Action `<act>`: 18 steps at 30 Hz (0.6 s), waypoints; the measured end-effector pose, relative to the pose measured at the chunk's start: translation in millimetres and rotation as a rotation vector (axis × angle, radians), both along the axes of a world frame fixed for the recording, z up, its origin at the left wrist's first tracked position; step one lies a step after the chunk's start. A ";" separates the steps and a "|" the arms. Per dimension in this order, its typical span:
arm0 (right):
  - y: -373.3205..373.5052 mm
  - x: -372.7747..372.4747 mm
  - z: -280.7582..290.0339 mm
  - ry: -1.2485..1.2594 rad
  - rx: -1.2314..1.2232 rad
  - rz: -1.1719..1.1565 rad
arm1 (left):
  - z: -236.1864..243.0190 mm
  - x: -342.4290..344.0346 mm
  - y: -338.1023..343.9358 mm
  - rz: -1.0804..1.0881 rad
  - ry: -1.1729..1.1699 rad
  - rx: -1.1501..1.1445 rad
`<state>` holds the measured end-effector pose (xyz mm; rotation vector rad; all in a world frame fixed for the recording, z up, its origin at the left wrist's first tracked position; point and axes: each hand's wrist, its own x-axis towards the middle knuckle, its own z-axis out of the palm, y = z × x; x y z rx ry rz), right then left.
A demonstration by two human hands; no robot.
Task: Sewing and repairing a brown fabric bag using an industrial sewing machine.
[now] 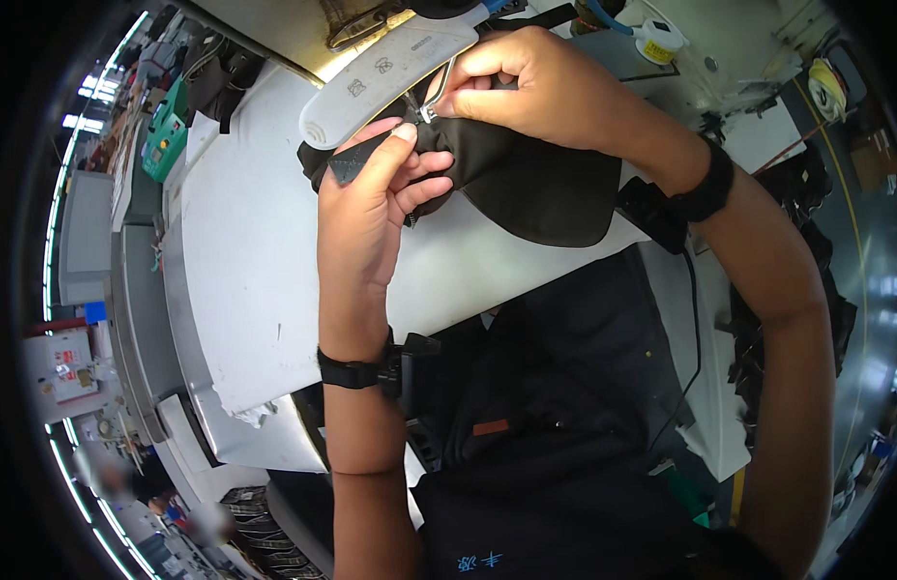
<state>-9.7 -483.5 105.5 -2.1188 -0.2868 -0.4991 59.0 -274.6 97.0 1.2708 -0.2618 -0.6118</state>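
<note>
My left hand (pixel 390 174) is closed on a dark fabric piece (pixel 356 159) with a pointed, stitched corner, pinched between thumb and fingers. It rests beside the sewing machine's presser foot (pixel 427 113). My right hand (pixel 516 77) reaches in from the right, thumb and forefinger brought together next to a bent metal wire (pixel 446 82) by the foot. Whatever those fingertips hold is too small to make out. Under both hands lies a larger dark brown fabric piece (pixel 540 193), its rounded edge spread toward me. The machine's pale grey head (pixel 385 82) hides part of the work.
The white sewing table (pixel 260 271) curves round to the left. A green box-shaped device (pixel 166 130) stands at the far left. At the upper right is a white round gauge-like part (pixel 659 42) with a blue hose. A black cable (pixel 695 329) hangs at the table's right.
</note>
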 end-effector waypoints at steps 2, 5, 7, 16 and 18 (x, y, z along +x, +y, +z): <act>-1.6 0.3 3.6 0.069 0.017 0.020 | -0.4 5.4 2.0 -0.007 0.042 -0.025; -5.1 0.4 5.4 0.095 -0.025 0.018 | 4.2 2.0 -1.8 0.022 0.080 -0.034; -10.5 -0.7 10.6 0.127 -0.052 0.050 | 5.7 6.2 2.4 -0.017 0.086 -0.011; 8.1 -4.3 15.7 0.186 -0.022 -0.030 | -3.7 5.7 9.7 -0.053 0.043 -0.039; 8.2 -4.9 14.5 0.185 -0.043 -0.056 | -3.9 4.4 7.5 -0.049 0.045 -0.035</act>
